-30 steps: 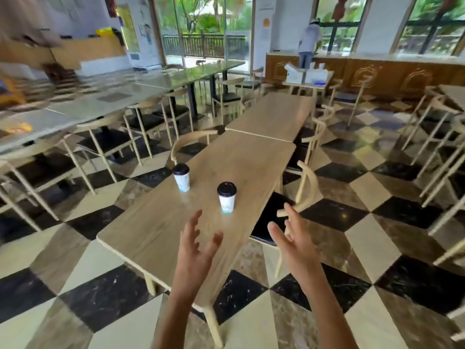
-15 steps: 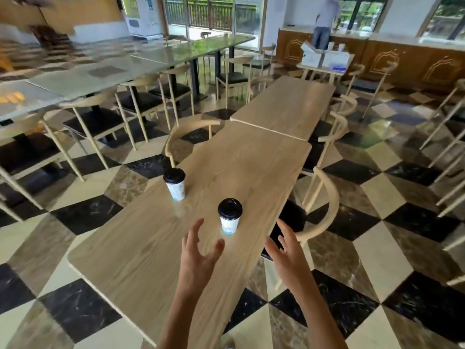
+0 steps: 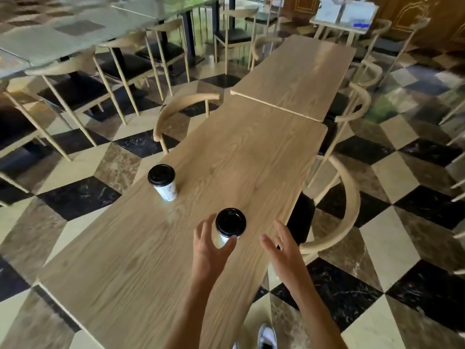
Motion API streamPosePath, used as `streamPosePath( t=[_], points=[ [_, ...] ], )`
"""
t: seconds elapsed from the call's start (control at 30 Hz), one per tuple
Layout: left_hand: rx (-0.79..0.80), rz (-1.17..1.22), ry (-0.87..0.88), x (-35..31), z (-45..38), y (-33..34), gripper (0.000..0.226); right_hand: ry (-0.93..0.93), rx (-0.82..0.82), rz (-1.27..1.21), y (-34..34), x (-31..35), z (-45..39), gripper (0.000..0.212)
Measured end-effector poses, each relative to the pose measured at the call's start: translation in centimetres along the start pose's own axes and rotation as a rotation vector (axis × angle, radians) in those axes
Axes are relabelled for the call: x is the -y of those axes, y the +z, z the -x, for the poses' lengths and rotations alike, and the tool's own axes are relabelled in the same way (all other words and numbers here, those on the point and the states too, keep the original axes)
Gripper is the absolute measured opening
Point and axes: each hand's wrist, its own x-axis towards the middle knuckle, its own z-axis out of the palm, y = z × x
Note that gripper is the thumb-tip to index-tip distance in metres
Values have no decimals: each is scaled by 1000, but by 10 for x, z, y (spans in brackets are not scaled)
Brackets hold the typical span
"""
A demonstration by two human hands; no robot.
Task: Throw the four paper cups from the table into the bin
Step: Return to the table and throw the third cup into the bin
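Hands' grip spread wide: left hand around near cup, right hand empty.

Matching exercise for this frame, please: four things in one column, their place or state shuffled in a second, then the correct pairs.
Things
1. near paper cup
2. far paper cup
3. left hand
4. right hand

Places or states
A. open, off to the right of the near cup, touching nothing
B. upright near the table's left edge, no hand near
C. open, fingers curled around a cup's side
D. upright between the two hands

Pairs: 1-D, 2-B, 3-C, 4-A
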Motion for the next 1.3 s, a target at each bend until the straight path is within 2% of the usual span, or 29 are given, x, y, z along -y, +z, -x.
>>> streamPosePath(
  t=[0.3, 0.47, 0.63, 0.8, 0.97, 1.2, 1.3],
  points=[
    [13, -132, -169, 3, -44, 58, 87, 78, 71, -32, -12, -22, -63, 71],
    [-42, -134, -241, 7, -52, 70, 86, 98, 103, -39, -12, -29, -82, 71],
    [-69, -136, -229, 8, -53, 67, 82, 131, 131, -67, -5, -34, -89, 70],
    [-110, 133, -338, 2, -57, 43, 71, 120, 139, -76, -3, -34, -86, 71],
    [16, 486, -254, -12, -47, 11, 68, 66, 113, -113, -6, -18, -77, 73],
    [184, 669, -173, -40, -21, -10, 53, -28, -29, -165, -20, 8, -33, 81],
    [271, 710, -149, -55, -9, -5, 58, -13, -124, -227, -38, 10, -2, 82]
  ],
)
